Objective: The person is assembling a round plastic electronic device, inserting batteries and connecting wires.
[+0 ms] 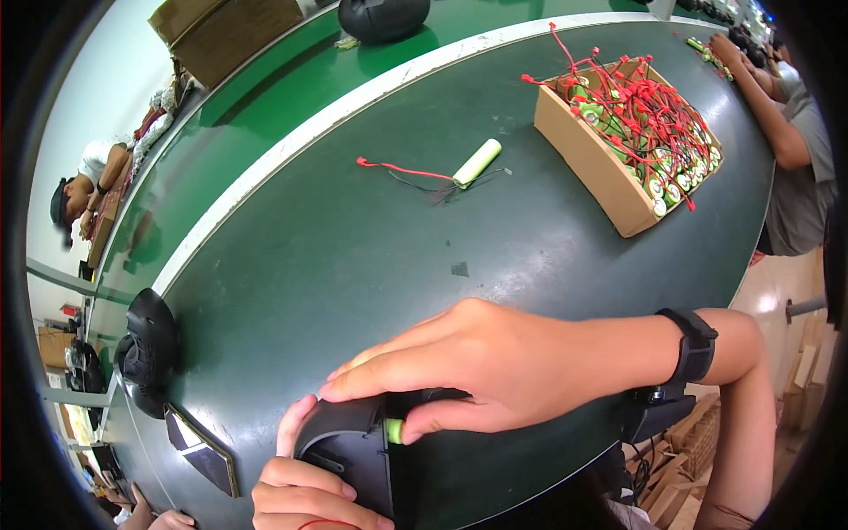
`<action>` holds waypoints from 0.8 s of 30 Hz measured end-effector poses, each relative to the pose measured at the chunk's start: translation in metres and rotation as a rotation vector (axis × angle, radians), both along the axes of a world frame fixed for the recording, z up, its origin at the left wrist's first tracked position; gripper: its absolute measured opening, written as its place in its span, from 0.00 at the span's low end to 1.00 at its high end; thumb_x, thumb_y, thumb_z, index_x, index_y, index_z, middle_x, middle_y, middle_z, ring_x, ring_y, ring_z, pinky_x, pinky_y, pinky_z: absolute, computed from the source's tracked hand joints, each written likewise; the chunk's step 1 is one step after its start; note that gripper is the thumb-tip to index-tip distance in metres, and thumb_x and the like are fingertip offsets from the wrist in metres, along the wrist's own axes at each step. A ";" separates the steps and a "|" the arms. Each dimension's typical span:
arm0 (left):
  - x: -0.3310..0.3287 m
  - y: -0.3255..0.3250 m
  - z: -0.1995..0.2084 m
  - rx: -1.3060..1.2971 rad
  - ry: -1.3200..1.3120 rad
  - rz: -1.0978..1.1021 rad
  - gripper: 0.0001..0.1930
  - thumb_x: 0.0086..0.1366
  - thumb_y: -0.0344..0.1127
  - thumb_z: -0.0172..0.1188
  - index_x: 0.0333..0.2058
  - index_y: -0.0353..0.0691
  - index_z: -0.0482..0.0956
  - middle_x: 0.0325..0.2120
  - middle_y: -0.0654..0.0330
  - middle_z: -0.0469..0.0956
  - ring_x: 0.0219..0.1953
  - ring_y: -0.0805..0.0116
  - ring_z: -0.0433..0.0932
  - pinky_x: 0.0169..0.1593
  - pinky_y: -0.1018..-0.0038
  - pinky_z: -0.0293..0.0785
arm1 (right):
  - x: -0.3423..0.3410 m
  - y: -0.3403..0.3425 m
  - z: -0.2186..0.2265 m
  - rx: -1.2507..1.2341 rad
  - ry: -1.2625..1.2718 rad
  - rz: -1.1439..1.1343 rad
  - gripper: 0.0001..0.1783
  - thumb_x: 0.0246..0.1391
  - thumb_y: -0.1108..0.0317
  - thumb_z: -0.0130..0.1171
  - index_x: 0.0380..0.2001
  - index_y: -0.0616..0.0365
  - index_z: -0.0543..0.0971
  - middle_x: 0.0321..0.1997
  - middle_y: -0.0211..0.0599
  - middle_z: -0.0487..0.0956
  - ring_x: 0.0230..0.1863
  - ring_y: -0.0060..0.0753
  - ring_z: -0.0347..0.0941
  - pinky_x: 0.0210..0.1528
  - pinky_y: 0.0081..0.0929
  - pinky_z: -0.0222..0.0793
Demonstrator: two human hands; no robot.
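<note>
A black shell is held near the lower edge of the view, over the worktop; whether it is also rested there cannot be told. Its left side is wrapped by the curled fingers of the left hand. By the right hand, the shell's top is covered with outstretched fingers, while the thumb tip is set against the end of a green cell that is partly hidden in the shell; whether the cell is pinched cannot be told. A black band is worn on the right wrist.

Farther off, a loose cell with red and black leads is laid on the worktop. To its right, an open box is filled with green cells and tangled red wires. At far right, similar cells are handled by a co-worker.
</note>
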State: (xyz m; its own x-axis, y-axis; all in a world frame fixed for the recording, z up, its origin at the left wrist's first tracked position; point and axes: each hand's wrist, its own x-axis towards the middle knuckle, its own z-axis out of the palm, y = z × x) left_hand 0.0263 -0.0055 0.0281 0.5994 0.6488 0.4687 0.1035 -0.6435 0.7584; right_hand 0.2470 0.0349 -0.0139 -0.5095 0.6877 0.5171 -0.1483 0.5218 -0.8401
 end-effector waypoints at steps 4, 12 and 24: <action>0.004 0.000 0.007 0.005 0.050 0.029 0.14 0.46 0.41 0.68 0.14 0.47 0.71 0.17 0.70 0.75 0.28 0.68 0.70 0.60 0.41 0.57 | -0.001 -0.005 -0.001 -0.034 -0.069 -0.034 0.24 0.41 0.77 0.63 0.47 0.63 0.74 0.39 0.47 0.79 0.37 0.52 0.74 0.39 0.38 0.70; -0.002 0.001 0.003 0.079 0.093 0.071 0.07 0.44 0.39 0.68 0.18 0.48 0.78 0.21 0.70 0.79 0.30 0.71 0.74 0.62 0.45 0.52 | 0.019 -0.019 0.045 -0.242 -0.648 -0.217 0.14 0.46 0.76 0.59 0.38 0.65 0.74 0.34 0.50 0.78 0.35 0.54 0.74 0.35 0.40 0.70; -0.002 -0.008 0.005 0.036 0.089 0.119 0.06 0.45 0.36 0.69 0.20 0.47 0.79 0.21 0.69 0.79 0.32 0.69 0.75 0.63 0.49 0.52 | 0.005 -0.034 0.064 0.544 -0.384 0.019 0.11 0.46 0.74 0.57 0.35 0.66 0.77 0.34 0.40 0.74 0.31 0.34 0.74 0.28 0.25 0.72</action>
